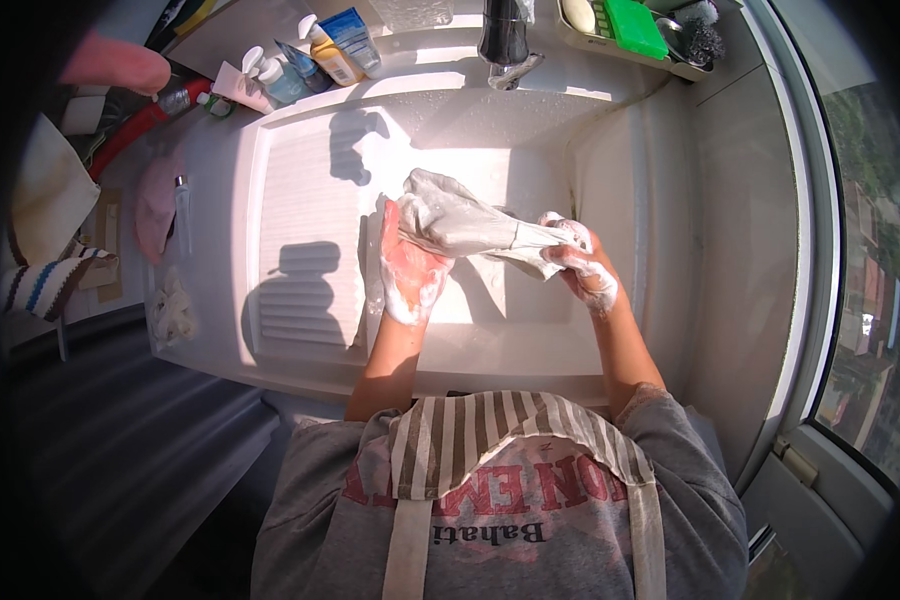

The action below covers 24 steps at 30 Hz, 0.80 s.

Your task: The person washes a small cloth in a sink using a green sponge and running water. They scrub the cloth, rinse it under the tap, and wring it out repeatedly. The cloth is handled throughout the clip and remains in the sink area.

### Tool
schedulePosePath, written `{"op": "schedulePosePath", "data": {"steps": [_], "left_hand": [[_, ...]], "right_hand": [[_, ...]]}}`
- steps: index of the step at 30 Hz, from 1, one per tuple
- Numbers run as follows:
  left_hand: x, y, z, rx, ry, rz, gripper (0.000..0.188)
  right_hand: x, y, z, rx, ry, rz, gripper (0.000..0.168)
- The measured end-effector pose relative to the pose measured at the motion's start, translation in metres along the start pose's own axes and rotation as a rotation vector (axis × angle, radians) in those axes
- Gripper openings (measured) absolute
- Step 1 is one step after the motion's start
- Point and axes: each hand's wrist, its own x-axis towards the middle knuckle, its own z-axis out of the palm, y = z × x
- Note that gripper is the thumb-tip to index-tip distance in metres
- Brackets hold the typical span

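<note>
A wet, off-white cloth item, perhaps a sock, stretches between my hands above a white laundry sink. Its wide, bunched end rests against the fingers of my left hand, whose palm faces up and whose fingers are largely hidden by the fabric. On the other side, my right hand grips the narrow, twisted end. White suds cover both hands down to the wrists. Left of the basin is a ribbed washboard surface, partly in shadow.
A dark faucet stands at the back edge. Bottles and tubes line the back left. At the back right, a tray holds soap, a green box and scrubbers. A window borders the right. A crumpled white bag lies left.
</note>
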Motion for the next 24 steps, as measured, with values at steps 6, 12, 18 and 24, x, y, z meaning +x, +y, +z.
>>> {"op": "schedulePosePath", "data": {"steps": [6, 12, 18, 24], "left_hand": [[0.0, -0.001, -0.007, -0.051, -0.124, 0.022, 0.042], [-0.002, 0.0, -0.005, -0.097, -0.244, -0.246, 0.049], [0.002, -0.032, -0.036, 0.069, -0.037, -0.486, 0.039], [0.008, -0.032, -0.033, -0.031, -0.053, -0.225, 0.018]], "right_hand": [[0.005, -0.003, -0.016, 0.162, 0.188, -0.187, 0.036], [0.004, -0.011, -0.01, 0.12, 0.114, -0.17, 0.037], [0.011, -0.021, 0.034, 0.239, -0.025, -0.145, 0.03], [0.014, -0.006, 0.048, -0.144, 0.217, -0.254, 0.016]]}}
